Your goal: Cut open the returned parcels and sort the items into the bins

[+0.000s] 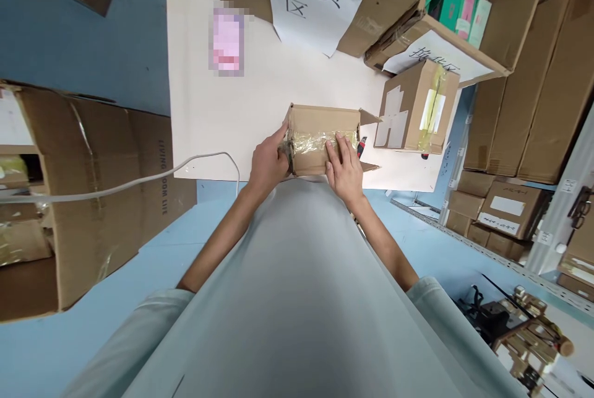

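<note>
A small brown cardboard box (310,121) lies near the front edge of the white table (204,107), with shiny tape across its upper face and flaps standing out at its right end. At the box's left end, my left hand (269,163) grips the edge, fingers partly hidden behind it. My right hand (344,169) rests on the taped face with its fingers spread. Just right of the box, partly behind it, is a red and black tool (361,147).
To the right stands another taped box (413,107). Large cartons with paper signs (320,2) line the table's back. A white cable (199,156) crosses the left side. An open carton (102,169) is at left; shelves of boxes (505,212) stand at right.
</note>
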`<action>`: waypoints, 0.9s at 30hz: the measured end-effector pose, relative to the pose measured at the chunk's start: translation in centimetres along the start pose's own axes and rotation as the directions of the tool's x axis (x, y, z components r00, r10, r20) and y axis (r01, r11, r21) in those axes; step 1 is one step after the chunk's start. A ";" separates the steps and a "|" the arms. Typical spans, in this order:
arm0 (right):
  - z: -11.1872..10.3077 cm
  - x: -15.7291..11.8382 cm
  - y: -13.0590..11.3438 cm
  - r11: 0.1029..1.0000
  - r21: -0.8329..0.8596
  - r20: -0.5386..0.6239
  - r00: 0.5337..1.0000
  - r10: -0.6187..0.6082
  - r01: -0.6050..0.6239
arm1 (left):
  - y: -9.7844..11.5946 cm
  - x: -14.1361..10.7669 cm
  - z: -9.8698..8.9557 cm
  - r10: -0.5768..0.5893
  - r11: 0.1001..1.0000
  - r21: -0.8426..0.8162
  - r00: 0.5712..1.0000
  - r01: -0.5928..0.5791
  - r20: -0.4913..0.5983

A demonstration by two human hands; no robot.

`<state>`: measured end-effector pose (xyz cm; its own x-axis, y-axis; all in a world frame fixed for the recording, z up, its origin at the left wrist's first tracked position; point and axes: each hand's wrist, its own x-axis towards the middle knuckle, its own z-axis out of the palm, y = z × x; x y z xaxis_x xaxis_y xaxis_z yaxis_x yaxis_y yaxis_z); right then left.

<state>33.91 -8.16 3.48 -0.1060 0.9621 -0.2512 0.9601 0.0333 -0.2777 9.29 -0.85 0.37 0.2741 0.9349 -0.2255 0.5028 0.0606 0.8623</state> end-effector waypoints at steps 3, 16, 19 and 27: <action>0.1 -0.1 0.0 1.000 0.012 0.003 1.000 -0.002 0.002 | 0.1 0.1 0.1 0.021 1.000 -0.015 1.000 -0.022 -0.018; 0.6 0.1 0.2 0.998 0.030 -0.048 0.998 -0.048 0.049 | 0.2 0.0 0.3 0.097 0.994 -0.024 0.980 -0.103 -0.175; 0.4 0.5 0.0 0.996 0.054 -0.065 0.996 -0.063 0.066 | 0.6 -0.2 1.3 0.072 0.991 -0.105 0.986 -0.088 -0.150; -1.9 -1.5 3.0 0.969 0.247 -0.225 0.971 0.086 -0.029 | -0.1 0.2 0.8 -0.030 0.992 -0.129 0.987 0.009 -0.159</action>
<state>37.47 -8.96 4.75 0.0383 0.9975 -0.0591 0.8693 -0.0624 -0.4904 10.00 -0.92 -0.12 0.1246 0.9764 -0.1762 0.3951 0.1141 0.9115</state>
